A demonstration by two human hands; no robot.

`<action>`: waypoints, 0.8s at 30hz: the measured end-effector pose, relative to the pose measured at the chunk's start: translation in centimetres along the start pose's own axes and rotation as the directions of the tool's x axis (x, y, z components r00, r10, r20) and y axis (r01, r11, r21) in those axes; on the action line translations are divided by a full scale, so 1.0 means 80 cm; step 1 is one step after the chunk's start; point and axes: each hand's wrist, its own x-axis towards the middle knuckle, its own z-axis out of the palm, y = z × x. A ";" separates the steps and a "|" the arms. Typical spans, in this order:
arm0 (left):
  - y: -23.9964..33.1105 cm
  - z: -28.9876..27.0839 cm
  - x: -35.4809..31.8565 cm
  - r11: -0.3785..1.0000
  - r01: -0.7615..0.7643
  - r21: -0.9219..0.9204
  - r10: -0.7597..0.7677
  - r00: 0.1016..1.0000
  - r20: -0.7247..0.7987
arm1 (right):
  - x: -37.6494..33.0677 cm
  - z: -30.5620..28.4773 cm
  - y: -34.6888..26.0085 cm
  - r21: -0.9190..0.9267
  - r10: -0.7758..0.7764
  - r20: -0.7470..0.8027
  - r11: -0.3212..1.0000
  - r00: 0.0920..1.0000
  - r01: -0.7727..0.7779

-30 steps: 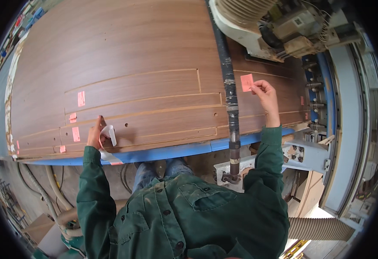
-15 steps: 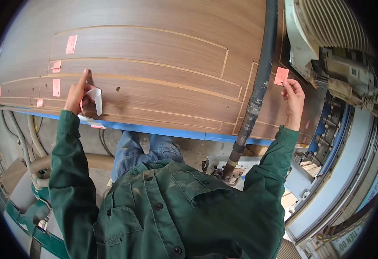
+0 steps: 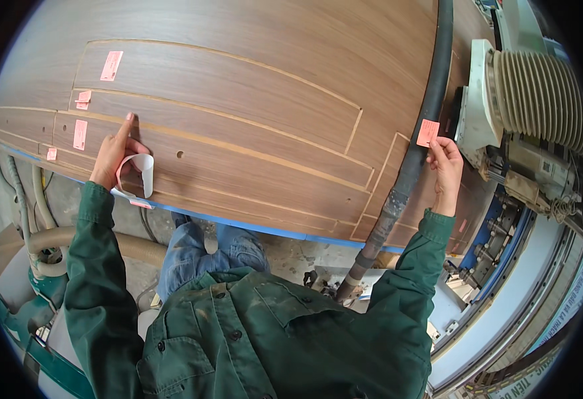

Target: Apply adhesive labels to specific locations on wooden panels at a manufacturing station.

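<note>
My left hand (image 3: 113, 158) is over the near left part of a large wood-grain panel (image 3: 238, 100), index finger stretched forward. Its other fingers hold a curled strip of labels (image 3: 147, 174) with white backing, which hangs toward the panel's near edge. Off to the right, my right hand (image 3: 446, 169) pinches a single pink label (image 3: 428, 133) between thumb and fingers. From this view that label overlaps the dark pipe; whether they touch, I cannot tell. Several pink labels lie on the panel at the left, among them a larger one (image 3: 111, 66) and one near my left hand (image 3: 80, 134).
Pale grooves and small holes mark the panel, cut into long pieces. A dark pipe (image 3: 431, 100) slants across its right side. Beyond my right hand stands machinery with a ribbed bellows (image 3: 538, 100). Hoses (image 3: 45, 239) and green equipment (image 3: 22, 319) are at lower left.
The view has turned slightly. My right hand with the pink label has shifted left relative to the pipe, so the label now overlaps it. My left hand keeps its hold on the strip.
</note>
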 end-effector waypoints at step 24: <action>0.003 0.009 -0.007 0.996 -0.079 0.039 0.081 0.996 -0.042 | 0.161 0.053 -0.010 0.055 -0.018 -0.071 0.998 0.997 0.022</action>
